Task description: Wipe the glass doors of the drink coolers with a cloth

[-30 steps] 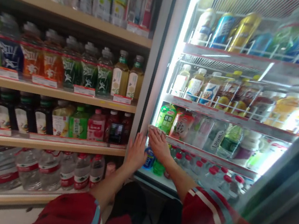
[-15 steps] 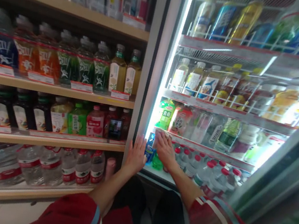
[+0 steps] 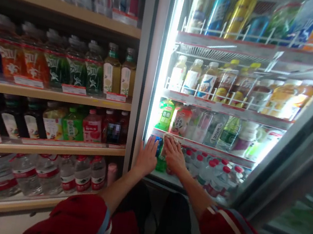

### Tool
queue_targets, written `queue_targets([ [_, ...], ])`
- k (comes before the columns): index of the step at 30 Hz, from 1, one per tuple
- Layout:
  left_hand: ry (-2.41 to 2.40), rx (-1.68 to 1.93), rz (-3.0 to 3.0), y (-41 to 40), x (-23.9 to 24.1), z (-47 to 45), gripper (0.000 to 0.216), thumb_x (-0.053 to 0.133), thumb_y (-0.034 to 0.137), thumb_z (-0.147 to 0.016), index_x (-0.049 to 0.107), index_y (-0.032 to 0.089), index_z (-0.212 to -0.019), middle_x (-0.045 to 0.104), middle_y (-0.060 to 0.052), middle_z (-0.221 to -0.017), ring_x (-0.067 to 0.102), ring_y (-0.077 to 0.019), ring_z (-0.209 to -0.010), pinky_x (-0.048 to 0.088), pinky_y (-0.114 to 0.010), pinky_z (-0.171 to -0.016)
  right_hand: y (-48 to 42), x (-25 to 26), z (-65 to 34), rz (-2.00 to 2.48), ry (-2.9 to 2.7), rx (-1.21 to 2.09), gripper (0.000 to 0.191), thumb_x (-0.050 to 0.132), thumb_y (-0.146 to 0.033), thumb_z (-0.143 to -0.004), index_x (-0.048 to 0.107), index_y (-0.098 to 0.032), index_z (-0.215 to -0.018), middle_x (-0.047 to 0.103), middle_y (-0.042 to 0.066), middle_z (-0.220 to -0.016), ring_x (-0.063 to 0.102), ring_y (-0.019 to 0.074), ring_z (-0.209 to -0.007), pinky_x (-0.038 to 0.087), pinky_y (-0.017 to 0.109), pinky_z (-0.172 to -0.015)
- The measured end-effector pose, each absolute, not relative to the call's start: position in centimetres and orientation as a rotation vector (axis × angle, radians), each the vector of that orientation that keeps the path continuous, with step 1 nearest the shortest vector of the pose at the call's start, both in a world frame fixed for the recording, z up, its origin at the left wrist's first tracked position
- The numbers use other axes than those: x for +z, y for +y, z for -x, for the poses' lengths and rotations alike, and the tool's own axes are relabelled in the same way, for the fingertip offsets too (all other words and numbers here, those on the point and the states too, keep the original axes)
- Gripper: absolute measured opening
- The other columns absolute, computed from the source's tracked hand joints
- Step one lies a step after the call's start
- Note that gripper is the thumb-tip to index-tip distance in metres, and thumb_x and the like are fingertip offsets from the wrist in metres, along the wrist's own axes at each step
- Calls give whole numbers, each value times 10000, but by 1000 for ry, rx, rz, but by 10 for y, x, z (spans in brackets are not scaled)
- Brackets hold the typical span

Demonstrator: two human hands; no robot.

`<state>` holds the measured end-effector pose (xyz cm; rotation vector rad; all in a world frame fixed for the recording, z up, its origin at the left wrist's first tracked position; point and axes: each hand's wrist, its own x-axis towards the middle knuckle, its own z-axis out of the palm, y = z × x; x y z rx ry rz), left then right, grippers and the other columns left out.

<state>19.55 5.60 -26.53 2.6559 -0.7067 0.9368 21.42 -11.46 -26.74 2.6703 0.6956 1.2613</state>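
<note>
Probably the cloth (image 3: 166, 138) your right hand (image 3: 175, 156) grasps, beside your spread left hand (image 3: 146, 158), is soft, light, best held by its middle.

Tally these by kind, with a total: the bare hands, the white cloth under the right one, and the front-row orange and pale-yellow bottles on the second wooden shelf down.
Left hand and right hand: 2
White cloth: 1
Orange bottles: 2
Pale-yellow bottles: 2
Total: 7

your hands (image 3: 174, 156) can pass between the grey post (image 3: 152, 72) and the open door (image 3: 296, 149), but bottles (image 3: 229, 134) crowd the shelves (image 3: 224, 109) beyond.
</note>
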Motion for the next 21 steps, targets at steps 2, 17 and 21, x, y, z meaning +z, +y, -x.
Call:
queue_targets([
  [2,-714,934,-2650,51,-263,-195,682,468,122,-736,301,89,-1396,238,-169,-1509,178,-276,-1411,183,-570,-1118,-120,-260,-213,-2694,660,1295,617,436,-87,-738,447,-101,-1356,362,106,-1469,212,236,-1406,172,451,-1152],
  [17,-854,1004,-2649,16,-261,-190,614,467,156,-769,377,95,-1373,263,-154,-1498,240,-283,-1393,238,-554,-1105,-150,-261,-197,-2675,541,1275,607,431,-102,-757,438,-89,-1363,384,108,-1457,250,236,-1390,205,430,-1140],
  [21,-905,977,-2645,5,-258,-187,613,474,166,-779,370,79,-1376,266,-162,-1494,234,-292,-1394,232,-571,-1101,-163,-252,-193,-2705,438,1349,633,446,-103,-746,412,-73,-1377,313,114,-1493,186,246,-1410,178,443,-1152],
])
